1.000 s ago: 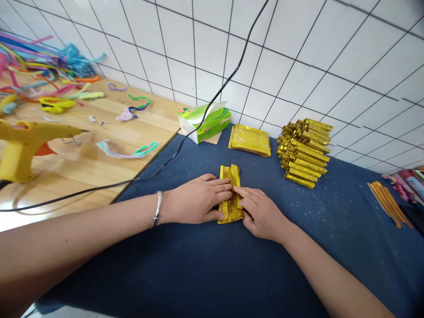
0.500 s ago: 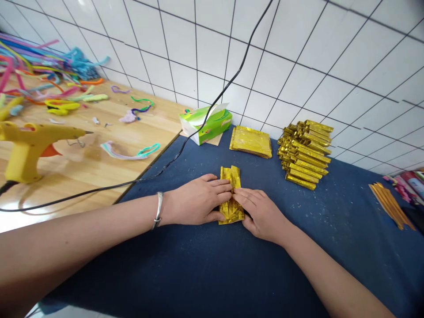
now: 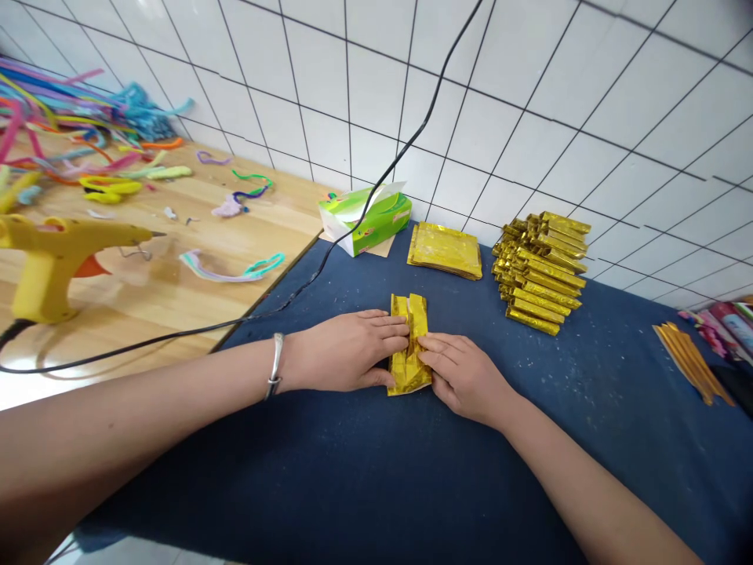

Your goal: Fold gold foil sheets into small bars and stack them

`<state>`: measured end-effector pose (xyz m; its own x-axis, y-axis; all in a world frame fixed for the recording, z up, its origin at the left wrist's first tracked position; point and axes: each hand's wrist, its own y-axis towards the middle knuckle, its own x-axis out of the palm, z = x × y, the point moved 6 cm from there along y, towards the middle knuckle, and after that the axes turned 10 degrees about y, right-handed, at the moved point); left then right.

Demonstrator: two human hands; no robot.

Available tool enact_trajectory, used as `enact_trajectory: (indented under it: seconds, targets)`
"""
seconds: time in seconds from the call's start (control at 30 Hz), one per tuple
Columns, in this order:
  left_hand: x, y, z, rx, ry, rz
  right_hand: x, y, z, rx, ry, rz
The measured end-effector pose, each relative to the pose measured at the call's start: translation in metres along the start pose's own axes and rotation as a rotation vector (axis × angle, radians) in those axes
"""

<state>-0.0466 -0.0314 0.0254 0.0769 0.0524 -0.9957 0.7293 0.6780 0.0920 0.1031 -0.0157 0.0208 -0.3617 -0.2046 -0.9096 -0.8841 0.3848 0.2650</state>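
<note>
A sheet of gold foil paper (image 3: 410, 375) lies on the dark blue cloth with its two long sides folded inward, a narrow gap showing between them near the top. My left hand (image 3: 344, 351), a silver bangle on its wrist, rests on the left fold with fingers stretched out flat and the thumb at the lower left edge. On the opposite side, my right hand (image 3: 464, 373) grips the right fold between curled fingertips and thumb. The fingers of both hands cover part of the folds.
Behind the hands are a green tissue box (image 3: 376, 220), a flat gold stack (image 3: 445, 251) and a pile of folded gold strips (image 3: 541, 271). A yellow glue gun (image 3: 52, 263) sits on the wooden table at left. A black cable (image 3: 306, 284) crosses the scene.
My right fingertips have shifted slightly right, off the middle of the gold foil paper, and are more curled. My left hand has drawn back a little to the left.
</note>
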Motion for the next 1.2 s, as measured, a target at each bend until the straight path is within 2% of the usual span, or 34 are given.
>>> enact_trajectory:
  seconds: [0.33, 0.6, 0.9, 1.2]
  targets:
    - [0.001, 0.006, 0.008, -0.109, -0.082, 0.014, -0.005, 0.000, -0.002, 0.066, 0.115, 0.011]
    - [-0.001, 0.005, 0.010, -0.072, -0.153, -0.001, 0.000, 0.005, -0.006, 0.169, 0.130, 0.097]
    - [-0.002, 0.002, 0.005, -0.044, -0.195, -0.043, 0.016, 0.006, -0.004, 0.261, 0.010, -0.105]
    - [0.006, -0.001, -0.004, -0.092, -0.082, -0.106, 0.018, 0.004, -0.003, 0.278, -0.053, -0.156]
